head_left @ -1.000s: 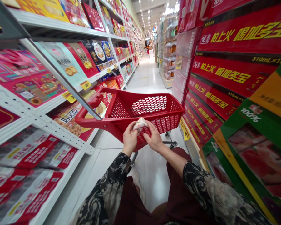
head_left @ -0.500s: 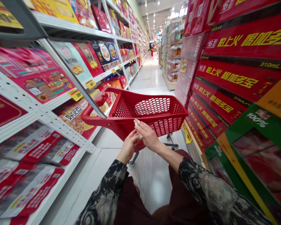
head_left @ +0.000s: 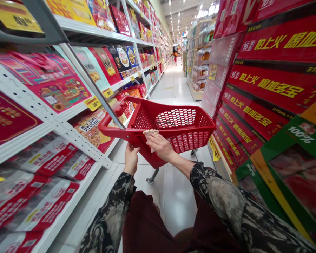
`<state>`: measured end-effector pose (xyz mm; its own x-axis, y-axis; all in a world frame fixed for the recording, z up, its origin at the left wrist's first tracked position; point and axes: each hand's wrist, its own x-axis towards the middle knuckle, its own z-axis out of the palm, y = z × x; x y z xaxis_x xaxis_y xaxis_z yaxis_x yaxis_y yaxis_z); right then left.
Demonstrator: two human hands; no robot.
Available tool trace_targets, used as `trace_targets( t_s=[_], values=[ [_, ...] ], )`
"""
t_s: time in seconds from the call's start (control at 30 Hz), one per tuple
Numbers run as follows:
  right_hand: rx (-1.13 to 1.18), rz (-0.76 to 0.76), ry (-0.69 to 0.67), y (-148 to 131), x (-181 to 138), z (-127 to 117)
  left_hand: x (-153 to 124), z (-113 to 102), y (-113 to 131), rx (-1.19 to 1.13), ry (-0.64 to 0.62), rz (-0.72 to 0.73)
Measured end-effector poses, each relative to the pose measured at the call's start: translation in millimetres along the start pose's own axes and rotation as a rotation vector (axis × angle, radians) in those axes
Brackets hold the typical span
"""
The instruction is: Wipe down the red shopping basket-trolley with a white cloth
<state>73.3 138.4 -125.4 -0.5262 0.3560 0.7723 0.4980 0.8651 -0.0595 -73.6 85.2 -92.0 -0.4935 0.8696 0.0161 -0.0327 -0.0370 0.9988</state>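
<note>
A red plastic shopping basket on a wheeled cart (head_left: pixel 144 121) stands across the aisle just ahead of me. My right hand (head_left: pixel 159 146) lies with its fingers together over a crumpled white cloth (head_left: pixel 150 132), pressing it to the basket's near side just under the rim. Whether it is fabric or tissue I cannot tell. Lower and to the left, my left hand (head_left: pixel 131 158) is at the basket's rear corner, fingers curled against its edge and thumb pointing right. Part of those fingers is hidden behind the red plastic.
White shelves (head_left: pixel 76 114) with packaged foods line the left side. A metal pole with a grey handle (head_left: pixel 51 21) slants up from the cart. Red drink cartons (head_left: pixel 265 84) and a green box (head_left: pixel 300 154) are stacked at right. The tiled aisle (head_left: pixel 171 77) runs ahead.
My hands have parted. The left one has moved left and down to the basket's rear corner. The right has brought the cloth slightly left onto the basket's side. The view has shifted a little.
</note>
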Motion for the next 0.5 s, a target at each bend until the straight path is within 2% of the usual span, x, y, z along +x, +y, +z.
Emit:
trace_targets(
  t_s=[0.13, 0.23, 0.37, 0.43, 0.5],
  values=[
    [0.001, -0.046, -0.164, -5.9, -19.4, 5.4, -1.5, -3.6, -3.2, 0.015, 0.001, -0.032],
    [0.015, -0.044, -0.087, -12.9, -10.4, 2.2, -0.4, -8.8, -3.7, 0.029, -0.022, -0.059],
    [0.029, -0.079, 0.079, -21.5, 27.4, -3.4, -0.7, -10.9, -0.7, 0.046, -0.043, -0.059],
    [0.017, -0.101, 0.089, -21.8, 38.0, -1.9, -2.2, -10.3, 0.2, 0.049, -0.058, -0.061],
    [0.007, -0.118, 0.047, -18.8, 34.3, 2.8, -4.1, -9.9, -0.2, 0.052, -0.073, -0.066]
  ],
)
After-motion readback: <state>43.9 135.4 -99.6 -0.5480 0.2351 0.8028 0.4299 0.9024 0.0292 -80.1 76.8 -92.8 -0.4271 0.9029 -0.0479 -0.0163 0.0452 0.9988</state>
